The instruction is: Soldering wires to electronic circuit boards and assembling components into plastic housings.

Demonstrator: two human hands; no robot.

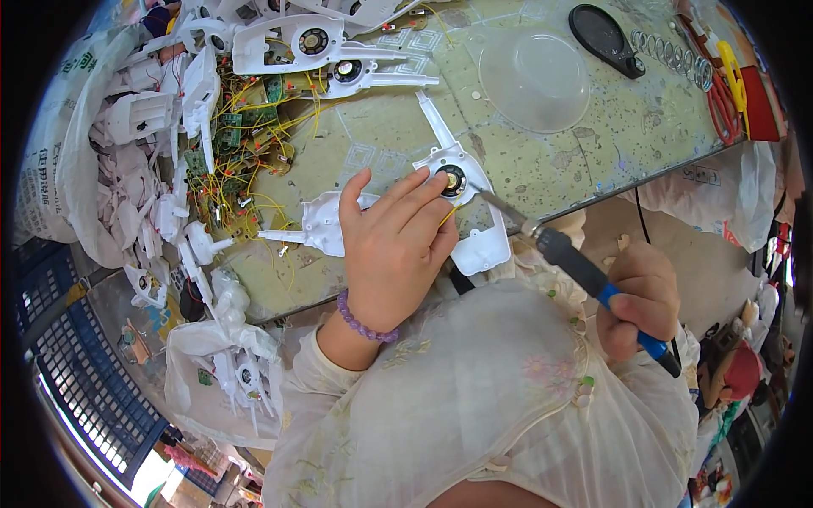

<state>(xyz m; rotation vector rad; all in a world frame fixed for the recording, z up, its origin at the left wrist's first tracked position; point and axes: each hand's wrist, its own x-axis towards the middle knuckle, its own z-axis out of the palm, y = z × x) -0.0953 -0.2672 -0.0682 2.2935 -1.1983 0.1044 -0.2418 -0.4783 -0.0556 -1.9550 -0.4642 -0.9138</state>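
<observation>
My left hand (396, 241), with its fingers stretched over a white plastic housing (484, 245), rests its fingertips on the round black speaker (453, 179) and steadies the piece on the table. A short bit of yellow wire shows beside the index finger. My right hand (639, 300) grips a soldering iron (576, 261) by its black and blue handle. The iron's metal tip reaches the housing just right of the speaker; whether it touches cannot be made out. Another white housing (322, 223) lies partly under my left hand.
Green circuit boards with tangled yellow wires (254, 135) and a heap of white plastic parts (135, 169) lie to the left. Farther off are housings with speakers (288, 46), a translucent bowl (533, 80), a black oval part (603, 38), a metal spring (673, 57) and red-handled scissors (721, 114).
</observation>
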